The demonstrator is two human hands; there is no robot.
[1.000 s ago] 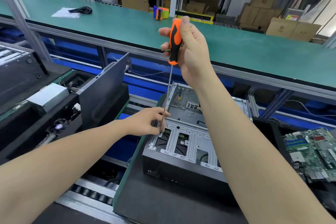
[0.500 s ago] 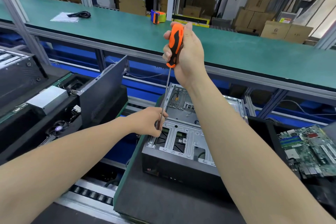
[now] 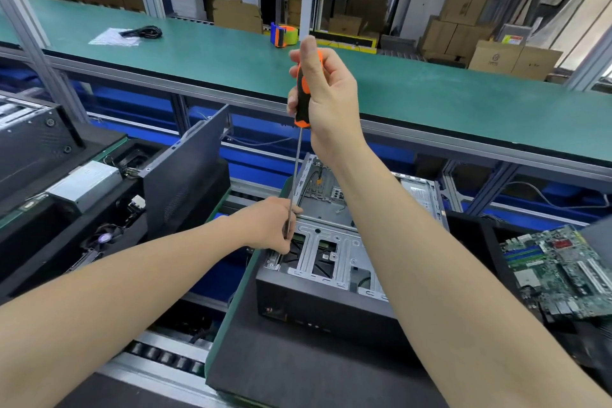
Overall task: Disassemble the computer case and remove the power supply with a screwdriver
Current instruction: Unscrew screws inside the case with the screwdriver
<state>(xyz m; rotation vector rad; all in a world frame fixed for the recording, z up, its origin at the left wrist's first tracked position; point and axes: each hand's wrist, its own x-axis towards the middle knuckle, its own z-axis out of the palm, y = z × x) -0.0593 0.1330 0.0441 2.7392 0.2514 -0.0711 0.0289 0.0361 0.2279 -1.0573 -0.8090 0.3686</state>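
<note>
An open computer case (image 3: 331, 262) lies on a dark mat, its grey metal frame facing up. My right hand (image 3: 326, 99) grips the orange and black handle of a long screwdriver (image 3: 303, 89), held upright above the case's left rim. The thin shaft runs down to the case's near left corner. My left hand (image 3: 271, 225) pinches the lower shaft there and hides the tip. No power supply shows inside this case from here.
A black side panel (image 3: 185, 172) leans upright to the left. Another opened case with a silver box (image 3: 82, 185) lies further left. A green circuit board (image 3: 559, 268) rests at the right. A green bench (image 3: 430, 93) crosses behind, with a tape dispenser (image 3: 283, 36).
My right hand has shifted its grip on the handle, with the thumb now standing above the top. The screwdriver stays upright and my left hand keeps its place on the shaft.
</note>
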